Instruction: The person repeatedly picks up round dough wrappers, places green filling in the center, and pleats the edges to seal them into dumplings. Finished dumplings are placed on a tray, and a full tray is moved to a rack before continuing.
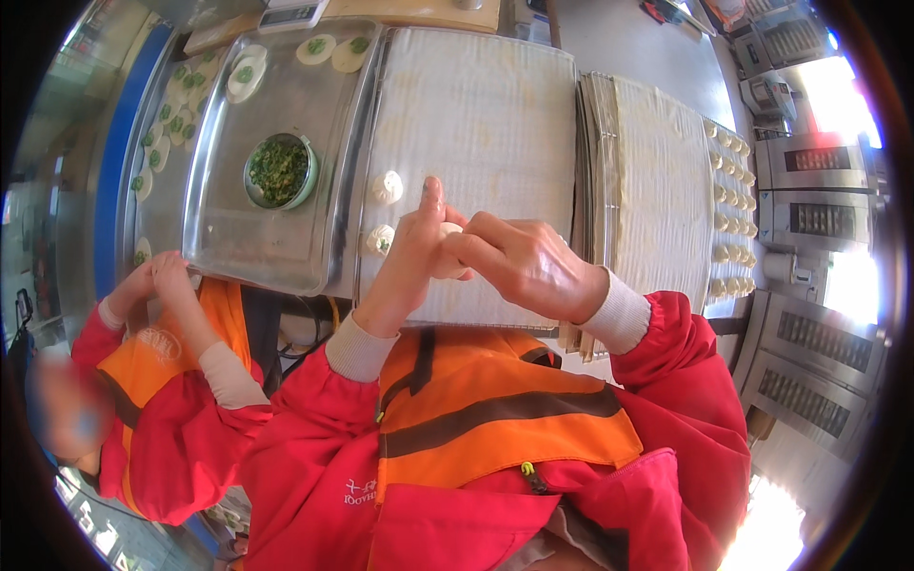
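Over a cloth-lined steaming rack (485,121), my left hand (421,243) cups a dough bun (451,265), its thumb pointing away from me. The fingertips of my right hand (528,264) pinch the top edge of that same bun, whose filling is hidden by my fingers. Two pleated buns (386,187) sit on the cloth at its left edge, the nearer one with green showing at its top. To the left, a metal tray (228,235) bears a pale green bowl (311,171) of chopped green filling and a few flat dough wrappers (315,48) topped with filling.
At far left a co-worker's hands (168,275) are near more filled wrappers (171,125). A stack of cloth-lined racks (653,200) stands to my right, with rows of small dough pieces (730,193) beyond. A digital scale (291,16) lies at the back.
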Tool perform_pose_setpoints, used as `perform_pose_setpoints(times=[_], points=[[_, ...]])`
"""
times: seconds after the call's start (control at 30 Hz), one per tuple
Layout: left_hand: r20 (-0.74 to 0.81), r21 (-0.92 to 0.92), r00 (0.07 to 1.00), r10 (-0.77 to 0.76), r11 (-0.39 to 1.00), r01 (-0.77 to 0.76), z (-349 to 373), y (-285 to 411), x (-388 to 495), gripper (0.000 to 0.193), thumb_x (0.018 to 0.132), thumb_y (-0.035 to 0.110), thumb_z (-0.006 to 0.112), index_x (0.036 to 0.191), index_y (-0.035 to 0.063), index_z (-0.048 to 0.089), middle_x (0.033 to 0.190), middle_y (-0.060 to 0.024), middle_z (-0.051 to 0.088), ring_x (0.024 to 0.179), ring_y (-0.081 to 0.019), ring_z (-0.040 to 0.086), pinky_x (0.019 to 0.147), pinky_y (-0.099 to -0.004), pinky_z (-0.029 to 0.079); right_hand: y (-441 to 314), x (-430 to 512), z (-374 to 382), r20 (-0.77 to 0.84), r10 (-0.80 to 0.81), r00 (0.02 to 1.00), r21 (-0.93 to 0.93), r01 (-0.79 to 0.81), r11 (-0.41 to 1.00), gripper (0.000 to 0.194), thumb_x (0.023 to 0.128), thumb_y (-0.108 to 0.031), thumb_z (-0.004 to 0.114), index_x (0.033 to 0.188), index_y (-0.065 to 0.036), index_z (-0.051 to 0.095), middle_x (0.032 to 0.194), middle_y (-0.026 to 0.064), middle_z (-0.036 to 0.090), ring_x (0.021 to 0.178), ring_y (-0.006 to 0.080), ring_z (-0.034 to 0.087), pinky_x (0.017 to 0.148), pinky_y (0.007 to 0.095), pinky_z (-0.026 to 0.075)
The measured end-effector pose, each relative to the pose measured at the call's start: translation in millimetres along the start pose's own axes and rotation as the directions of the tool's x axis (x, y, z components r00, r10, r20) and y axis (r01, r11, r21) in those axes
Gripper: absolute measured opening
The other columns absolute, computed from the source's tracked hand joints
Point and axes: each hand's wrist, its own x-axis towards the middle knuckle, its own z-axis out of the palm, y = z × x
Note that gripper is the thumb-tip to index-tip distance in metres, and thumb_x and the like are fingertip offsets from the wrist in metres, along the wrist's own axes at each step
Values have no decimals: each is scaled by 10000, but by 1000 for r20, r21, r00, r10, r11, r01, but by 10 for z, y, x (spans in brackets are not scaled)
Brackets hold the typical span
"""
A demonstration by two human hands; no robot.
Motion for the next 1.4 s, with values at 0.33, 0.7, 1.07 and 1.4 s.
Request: perform_pose_setpoints(times=[0.33,0.7,1.07,1.4], points=[[61,23,973,223,974,-225,-144,-162,-19,627,1034,581,240,941,37,538,758,-69,588,668,-143,607,597,-263,500,-40,24,43,-98,83,992,233,-58,971,193,806,46,690,954,-19,587,852,122,601,662,277,637,561,343,529],[-210,26,855,474,877,-480,-88,-369,111,554,1059,511,254,906,52,522,761,-50,574,665,-109,555,588,-250,465,-68,42,152,-175,443,879,372,-357,857,166,824,8,706,963,-4,616,846,112,635,669,228,660,562,309,522],[-155,-113,936,315,936,-334,-192,-396,186,519,1059,506,280,950,64,527,833,-35,563,742,-93,553,626,-239,462,31,138,186,-148,257,955,301,-204,932,130,854,19,628,963,-27,577,818,136,598,685,291,634,588,359,510],[-76,-284,954,291,911,-300,-645,-360,177,553,1045,526,330,992,48,602,883,-50,606,785,-107,580,728,-256,489,187,504,548,-46,57,997,130,-51,990,222,762,74,684,941,-10,584,800,110,571,635,281,616,545,350,512]])
